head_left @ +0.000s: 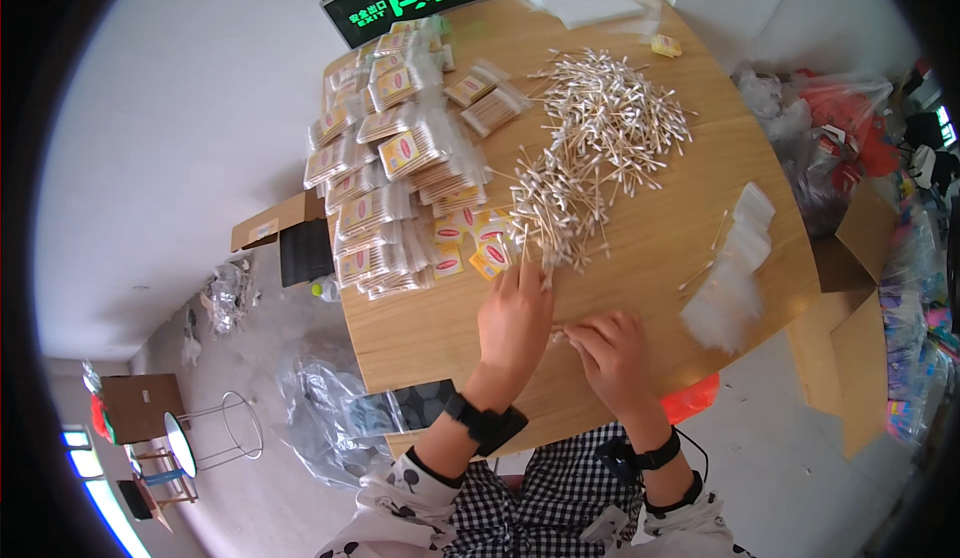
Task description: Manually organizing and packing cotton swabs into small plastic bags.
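Wooden table (pixel 660 268) held cotton swabs (pixel 610 123); left hand (pixel 514 320) sat at their near edge, likely gathering; right hand (pixel 614 356) apart, both grips unclear; next move probably needed light pinching.

The cotton swabs (pixel 605 118), thin pale-brown sticks with white tips, lie loose and crossed at all angles in one long heap on the wooden table (pixel 650 258). The heap is broad at its far end and narrower at its near end, beside several small yellow-and-white cards (pixel 490 256) lying flat.
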{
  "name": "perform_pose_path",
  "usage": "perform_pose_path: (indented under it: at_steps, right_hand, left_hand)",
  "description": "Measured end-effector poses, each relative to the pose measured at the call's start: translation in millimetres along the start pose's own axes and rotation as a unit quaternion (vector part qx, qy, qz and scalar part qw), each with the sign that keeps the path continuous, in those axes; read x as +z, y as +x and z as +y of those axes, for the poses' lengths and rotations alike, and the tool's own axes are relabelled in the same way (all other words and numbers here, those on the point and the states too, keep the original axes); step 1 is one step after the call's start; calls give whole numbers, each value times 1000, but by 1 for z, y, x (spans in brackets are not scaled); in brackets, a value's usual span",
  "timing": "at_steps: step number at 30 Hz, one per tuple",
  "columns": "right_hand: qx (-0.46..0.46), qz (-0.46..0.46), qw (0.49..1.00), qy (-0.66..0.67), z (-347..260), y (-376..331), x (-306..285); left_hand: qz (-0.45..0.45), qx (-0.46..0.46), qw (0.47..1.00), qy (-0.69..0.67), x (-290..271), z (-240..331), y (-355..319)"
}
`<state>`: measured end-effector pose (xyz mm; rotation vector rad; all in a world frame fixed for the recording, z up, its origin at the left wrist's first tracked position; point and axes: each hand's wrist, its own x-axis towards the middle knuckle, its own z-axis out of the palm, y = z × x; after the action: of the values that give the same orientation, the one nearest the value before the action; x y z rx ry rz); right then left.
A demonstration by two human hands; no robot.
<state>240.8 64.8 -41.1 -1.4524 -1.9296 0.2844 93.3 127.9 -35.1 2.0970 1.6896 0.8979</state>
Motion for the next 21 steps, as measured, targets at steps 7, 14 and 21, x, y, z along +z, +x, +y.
perform_pose_path:
  at_steps: [7, 14, 21]
  right_hand:
    - [-88, -97, 991, 13, -22, -11, -1]
    - [-143, -138, 980, 30, -29, 24, 9]
    - [-131, -182, 974, 23, -22, 23, 15]
  left_hand:
    - [-65, 56, 993, 87, -57, -7, -59]
    - [-53, 75, 995, 35, -69, -27, -82]
    - [-37, 37, 999, -1, -63, -20, -83]
